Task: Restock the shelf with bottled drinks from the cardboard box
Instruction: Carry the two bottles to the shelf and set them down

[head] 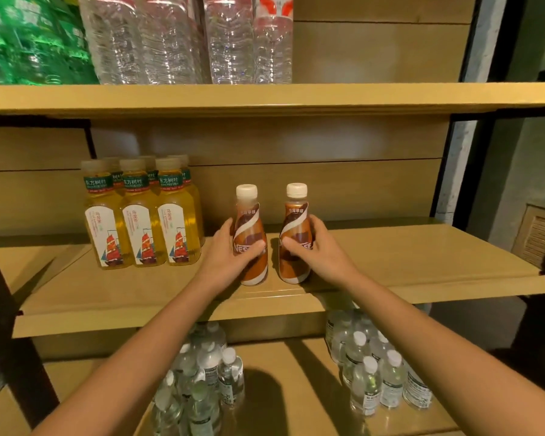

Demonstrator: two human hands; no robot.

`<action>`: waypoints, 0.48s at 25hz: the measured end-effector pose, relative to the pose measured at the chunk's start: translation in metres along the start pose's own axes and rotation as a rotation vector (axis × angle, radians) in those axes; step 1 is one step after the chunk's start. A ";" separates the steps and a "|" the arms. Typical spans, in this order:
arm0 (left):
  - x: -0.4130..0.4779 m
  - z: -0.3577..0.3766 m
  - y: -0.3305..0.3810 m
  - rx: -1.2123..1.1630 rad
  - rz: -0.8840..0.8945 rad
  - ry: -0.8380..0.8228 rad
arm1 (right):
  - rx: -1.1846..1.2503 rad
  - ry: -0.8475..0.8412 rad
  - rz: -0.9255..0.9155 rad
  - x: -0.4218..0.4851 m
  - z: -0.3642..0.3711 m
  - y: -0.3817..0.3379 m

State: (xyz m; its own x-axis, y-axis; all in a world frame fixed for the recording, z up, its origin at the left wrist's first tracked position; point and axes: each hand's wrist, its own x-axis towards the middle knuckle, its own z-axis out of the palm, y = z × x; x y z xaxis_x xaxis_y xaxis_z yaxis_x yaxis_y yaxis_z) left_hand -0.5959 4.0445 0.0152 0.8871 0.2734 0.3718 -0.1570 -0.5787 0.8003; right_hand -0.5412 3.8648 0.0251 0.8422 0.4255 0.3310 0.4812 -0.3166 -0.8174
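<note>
**Desk:** What are you holding?

**Me:** A Nestlé bottle in each hand. My left hand (230,256) is curled round the left coffee bottle (250,215), with the thumb across the label. My right hand (316,250) grips the right coffee bottle (296,217) the same way. Both are upright and look to be down on the middle shelf (422,256), near its front edge, with a narrow gap between them.

**Desk:** How do you want to finish the placement?

**Me:** I'd match the neighbours. The oolong tea bottles (142,228) stand in neat rows to the left (labels forward, a fair model), so I'd slide mine back and over until they sit just beside that block. I'd keep the bases flat on the board while sliding, because these bottles are tall and slim and I judge they'd tip easily. The ridge along the front lip could also rock a base, so I want them off it. I'd turn the labels to face front and loosen my fingers only once each bottle sits steady.

**Desk:** And the cardboard box?

**Me:** It's out of view, so I can't tell how many are left.
</note>
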 end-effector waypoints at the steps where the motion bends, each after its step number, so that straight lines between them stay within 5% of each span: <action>1: -0.010 0.003 -0.013 0.205 0.002 0.007 | -0.213 0.022 -0.013 -0.008 0.005 0.015; 4: -0.026 0.016 -0.037 0.751 -0.040 -0.021 | -0.673 0.092 0.044 -0.023 0.018 0.043; 12: 0.002 0.026 -0.032 0.887 -0.136 -0.071 | -0.884 -0.020 0.178 0.002 0.027 0.042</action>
State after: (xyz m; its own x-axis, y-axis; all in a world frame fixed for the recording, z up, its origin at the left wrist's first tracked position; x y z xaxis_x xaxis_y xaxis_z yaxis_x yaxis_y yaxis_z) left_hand -0.5781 4.0431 -0.0221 0.9029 0.3518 0.2471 0.3180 -0.9333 0.1666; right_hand -0.5262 3.8755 -0.0215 0.9219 0.3197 0.2190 0.3620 -0.9122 -0.1921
